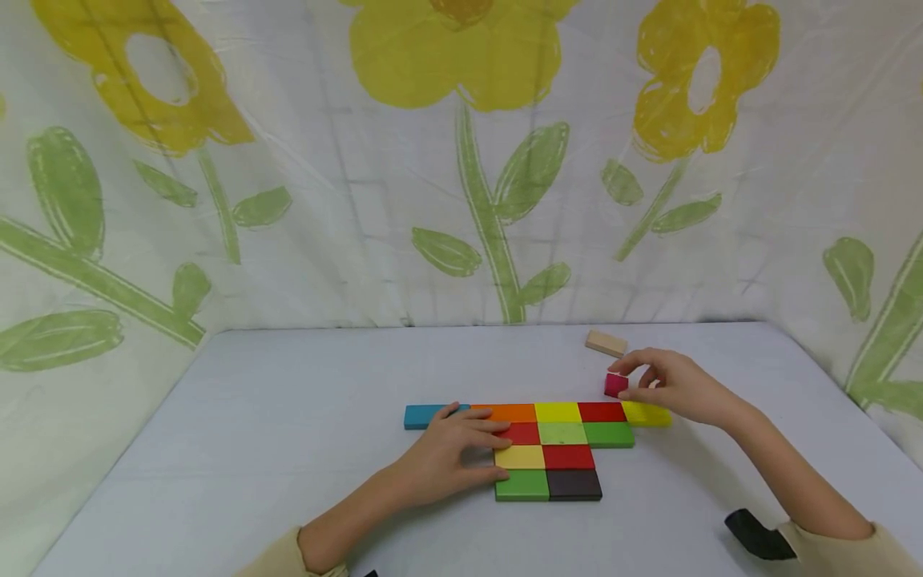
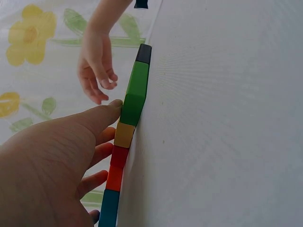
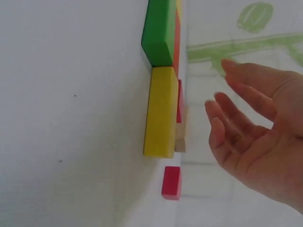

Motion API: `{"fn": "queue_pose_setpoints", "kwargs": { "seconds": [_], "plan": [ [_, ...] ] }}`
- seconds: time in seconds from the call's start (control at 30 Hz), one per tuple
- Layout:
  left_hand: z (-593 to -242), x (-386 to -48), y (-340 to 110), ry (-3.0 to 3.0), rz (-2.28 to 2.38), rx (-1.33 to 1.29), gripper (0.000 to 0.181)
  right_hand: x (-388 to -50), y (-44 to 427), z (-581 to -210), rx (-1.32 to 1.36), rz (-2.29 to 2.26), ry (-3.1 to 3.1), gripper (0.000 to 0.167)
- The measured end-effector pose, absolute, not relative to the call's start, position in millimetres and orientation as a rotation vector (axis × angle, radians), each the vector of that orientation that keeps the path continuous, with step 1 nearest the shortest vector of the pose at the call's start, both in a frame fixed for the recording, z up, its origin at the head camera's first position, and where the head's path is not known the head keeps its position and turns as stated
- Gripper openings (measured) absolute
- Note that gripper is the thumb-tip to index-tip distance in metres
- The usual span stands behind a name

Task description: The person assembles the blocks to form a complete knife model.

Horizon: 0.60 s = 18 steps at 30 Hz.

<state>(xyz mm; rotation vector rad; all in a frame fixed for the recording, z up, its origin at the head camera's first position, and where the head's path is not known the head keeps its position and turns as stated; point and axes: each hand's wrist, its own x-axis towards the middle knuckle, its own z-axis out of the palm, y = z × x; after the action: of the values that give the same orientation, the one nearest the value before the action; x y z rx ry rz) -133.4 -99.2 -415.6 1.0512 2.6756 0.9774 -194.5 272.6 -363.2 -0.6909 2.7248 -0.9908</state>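
Note:
Flat coloured wooden blocks lie edge to edge on the table, in a wide top row over shorter rows. My left hand (image 1: 449,453) rests at their left side with its fingers spread over several of them. Its thumb touches the green block (image 1: 522,486), as the left wrist view also shows. The blue block (image 1: 418,417) is partly under this hand. Past the yellow block (image 1: 647,414) at the right end, my right hand (image 1: 679,386) hovers beside a small pinkish-red block (image 1: 616,385). In the right wrist view its fingers are loosely bent with nothing between them.
A plain wooden block (image 1: 606,344) lies farther back on the white table (image 1: 252,449). A dark brown block (image 1: 574,486) forms the near right corner of the arrangement. Behind the table hangs a white cloth (image 1: 346,240) with yellow flowers.

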Motion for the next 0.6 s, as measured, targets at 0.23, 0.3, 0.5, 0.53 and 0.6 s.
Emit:
{"fn": "queue_pose_setpoints", "kwargs": {
  "seconds": [0.23,0.3,0.5,0.53,0.6],
  "plan": [
    [-416,-133,-100,2.674,0.977,1.057,0.041,-219,274,-357,-0.586,-0.984,2.812,0.04],
    [-416,-133,-100,2.675,0.976,1.06,0.041,-225,273,-356,-0.548,-0.992,2.824,0.042],
    [-416,-134,-99,2.677,0.977,1.067,0.04,-245,271,-358,-0.502,-0.991,2.836,0.046],
    [-417,-134,-99,2.679,0.975,1.068,0.04,-248,271,-359,-0.495,-0.988,2.836,0.047],
    [-417,-134,-99,2.679,0.973,1.069,0.04,-253,269,-361,-0.477,-0.99,2.832,0.048]
  ]
}}
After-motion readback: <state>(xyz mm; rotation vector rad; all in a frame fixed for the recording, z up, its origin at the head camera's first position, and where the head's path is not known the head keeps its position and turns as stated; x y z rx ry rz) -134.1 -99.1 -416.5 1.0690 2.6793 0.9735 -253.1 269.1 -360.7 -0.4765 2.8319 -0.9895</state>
